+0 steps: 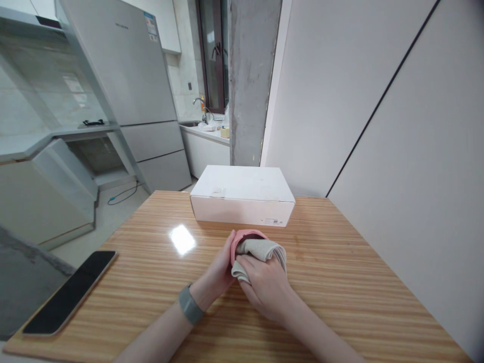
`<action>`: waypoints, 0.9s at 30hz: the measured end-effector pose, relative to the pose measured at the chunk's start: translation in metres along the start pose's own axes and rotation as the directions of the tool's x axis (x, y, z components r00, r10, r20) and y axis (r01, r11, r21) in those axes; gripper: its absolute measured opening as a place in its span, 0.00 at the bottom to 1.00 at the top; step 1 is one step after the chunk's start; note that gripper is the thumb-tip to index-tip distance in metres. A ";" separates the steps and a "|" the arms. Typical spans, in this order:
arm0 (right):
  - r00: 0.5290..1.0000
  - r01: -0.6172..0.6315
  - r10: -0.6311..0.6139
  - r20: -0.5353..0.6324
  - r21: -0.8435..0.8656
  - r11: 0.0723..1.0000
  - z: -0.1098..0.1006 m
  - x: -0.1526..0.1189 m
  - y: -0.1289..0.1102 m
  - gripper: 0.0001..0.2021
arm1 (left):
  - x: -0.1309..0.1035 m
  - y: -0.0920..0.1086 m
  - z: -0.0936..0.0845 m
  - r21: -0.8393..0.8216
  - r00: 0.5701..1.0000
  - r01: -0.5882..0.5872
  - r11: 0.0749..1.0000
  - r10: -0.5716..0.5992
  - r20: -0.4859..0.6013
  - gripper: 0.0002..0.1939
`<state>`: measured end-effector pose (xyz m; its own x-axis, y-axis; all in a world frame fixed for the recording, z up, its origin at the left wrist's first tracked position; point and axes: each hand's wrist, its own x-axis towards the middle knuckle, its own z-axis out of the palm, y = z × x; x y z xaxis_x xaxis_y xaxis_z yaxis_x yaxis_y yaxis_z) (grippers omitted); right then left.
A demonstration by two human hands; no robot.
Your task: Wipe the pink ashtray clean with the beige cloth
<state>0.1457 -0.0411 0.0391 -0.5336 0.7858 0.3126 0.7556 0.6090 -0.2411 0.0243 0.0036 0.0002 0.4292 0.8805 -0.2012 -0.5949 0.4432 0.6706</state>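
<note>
My left hand [221,267] curls round the left side of a pink hollow thing that looks like a bowl [251,233], held tilted above the wooden table [159,297]. Its inside looks dark. In my right hand [266,285] is a bunched grey cloth [260,248], pressed into the bowl's opening. Folds of the cloth hang over the near side and cover much of the bowl. Most of my left fingers are hidden behind the bowl.
A closed white box [242,212] stands just beyond my hands, near the far edge of the table. At the left edge lies a dark phone-like slab [71,295]. A white wall [416,176] borders the right side; a fridge [124,75] stands behind.
</note>
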 end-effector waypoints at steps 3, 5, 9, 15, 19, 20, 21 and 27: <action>0.998 -0.050 0.049 -0.041 -0.004 0.999 0.000 0.002 -0.001 0.08 | -0.002 -0.003 0.004 -0.071 0.998 -0.001 0.998 0.006 0.059 0.29; 0.998 -0.044 0.044 -0.047 -0.001 0.999 -0.002 0.004 0.001 0.08 | -0.003 -0.004 0.007 -0.118 0.991 0.008 0.993 0.007 0.131 0.30; 0.999 0.017 -0.016 -0.051 0.028 0.999 -0.010 0.006 0.014 0.09 | -0.002 -0.003 0.008 -0.129 0.981 0.041 0.991 -0.015 0.193 0.28; 0.993 0.108 -0.104 -0.057 0.066 0.992 -0.015 0.002 0.026 0.10 | 0.000 0.002 0.002 0.016 0.992 0.089 0.996 -0.090 0.085 0.25; 0.979 0.203 -0.201 -0.037 0.059 0.977 -0.018 0.000 0.026 0.10 | -0.003 0.012 -0.004 0.054 0.982 0.170 0.984 -0.174 0.068 0.33; 0.975 0.220 -0.218 -0.029 0.072 0.973 -0.019 -0.001 0.025 0.10 | -0.004 0.015 -0.004 0.051 0.981 0.174 0.983 -0.178 0.083 0.34; 0.973 0.231 -0.230 -0.022 0.087 0.969 -0.020 -0.002 0.024 0.10 | -0.004 0.018 -0.004 0.045 0.979 0.171 0.984 -0.175 0.108 0.35; 0.954 0.297 -0.300 0.014 0.094 0.950 -0.011 -0.005 0.012 0.10 | -0.005 0.023 -0.003 0.037 0.979 0.177 0.983 -0.180 0.095 0.36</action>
<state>0.1617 -0.0388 0.0448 -0.7406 0.5687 0.3578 0.5238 0.8222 -0.2227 0.0066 0.0103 0.0144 0.5918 0.7664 -0.2500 -0.4836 0.5856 0.6505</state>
